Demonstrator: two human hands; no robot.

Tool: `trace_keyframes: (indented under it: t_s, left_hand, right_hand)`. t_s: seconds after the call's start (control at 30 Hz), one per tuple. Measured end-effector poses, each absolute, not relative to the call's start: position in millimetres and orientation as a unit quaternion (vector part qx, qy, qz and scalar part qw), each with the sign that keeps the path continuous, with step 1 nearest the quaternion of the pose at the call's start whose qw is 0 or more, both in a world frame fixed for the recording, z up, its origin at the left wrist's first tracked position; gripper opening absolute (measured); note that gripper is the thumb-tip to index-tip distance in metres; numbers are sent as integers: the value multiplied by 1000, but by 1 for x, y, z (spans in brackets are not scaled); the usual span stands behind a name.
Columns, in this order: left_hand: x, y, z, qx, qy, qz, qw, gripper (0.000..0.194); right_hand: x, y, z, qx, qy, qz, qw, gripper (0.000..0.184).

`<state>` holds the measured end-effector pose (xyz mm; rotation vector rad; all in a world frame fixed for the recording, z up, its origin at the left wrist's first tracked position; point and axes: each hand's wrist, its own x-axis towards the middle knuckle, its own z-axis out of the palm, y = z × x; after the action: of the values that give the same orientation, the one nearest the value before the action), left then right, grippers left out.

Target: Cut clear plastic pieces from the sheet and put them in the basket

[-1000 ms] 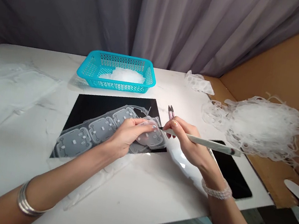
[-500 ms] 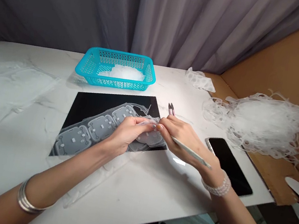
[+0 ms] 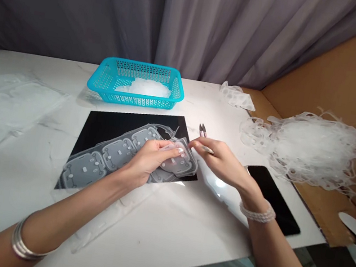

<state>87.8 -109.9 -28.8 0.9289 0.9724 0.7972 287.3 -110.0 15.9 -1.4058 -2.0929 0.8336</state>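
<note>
My left hand (image 3: 151,158) pinches the raised right end of a translucent moulded plastic sheet (image 3: 118,153) between thumb and fingers. Rounded panels with small holes and tabs run along this sheet. My right hand (image 3: 218,156) is closed around a slim white tool (image 3: 207,149), most of which the hand hides. Its fingertips are close to the edge of the sheet's raised end; whether they touch it I cannot tell. Beneath the sheet lies a flat black board (image 3: 104,123). Just beyond my right hand are small snips (image 3: 202,130) with two dark points.
A turquoise basket (image 3: 132,99) with whitish pieces inside stands at the back. Tangled translucent scraps (image 3: 315,149) are heaped on cardboard (image 3: 323,221) at right. A phone (image 3: 273,197) lies by my right wrist. Clear sheets (image 3: 4,109) cover the table's left; a small translucent piece (image 3: 238,96) rests behind.
The slim tool has turned within my right hand, its long handle no longer showing over the wrist. My right hand moved in to the sheet's edge, then slightly back. My left hand keeps its pinch.
</note>
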Motion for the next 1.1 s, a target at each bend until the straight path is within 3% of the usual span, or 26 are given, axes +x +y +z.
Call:
trace_keyframes:
  t_s: [0.23, 0.67, 0.93, 1.1]
  left_hand:
    - [91, -110, -27, 413, 452, 356, 706, 24]
    - [89, -110, -26, 419, 411, 325, 742, 19]
    - [80, -102, -22, 402, 411, 306, 759, 27]
    - [82, -103, -25, 371, 412, 331, 764, 25]
  right_hand:
    - [279, -110, 6, -503, -771, 293, 259, 24]
    - [275, -104, -9, -611, -736, 202, 211, 17]
    - [286, -102, 8, -492, -709, 435, 256, 24]
    - [278, -96, 10, -497, -717, 411, 262, 24]
